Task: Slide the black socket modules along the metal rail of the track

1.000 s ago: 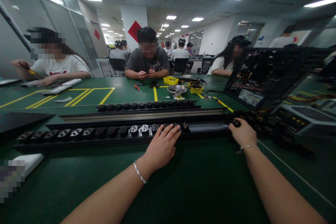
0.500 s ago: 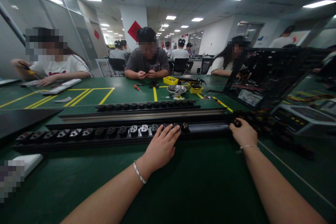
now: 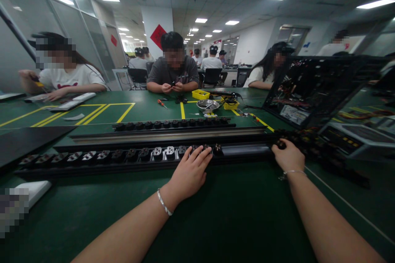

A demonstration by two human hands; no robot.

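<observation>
We found no readable writing. The long black socket strip [image 3: 123, 158] lay on the green table [image 3: 234, 213], its long axis running left to right. Our left hand [image 3: 189, 172] rested flat on its sockets; our right hand [image 3: 288, 157] lay with its fingers on the strip's right end — grip unclear.

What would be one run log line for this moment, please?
left hand: fingers resting on socket modules in long black power strip rail | right hand: at pile of black parts by rail end | surface: green table

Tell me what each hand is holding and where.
Neither lifts anything. The left hand rests on the socket strip at its last sockets; the right hand touches its bare end.
</observation>
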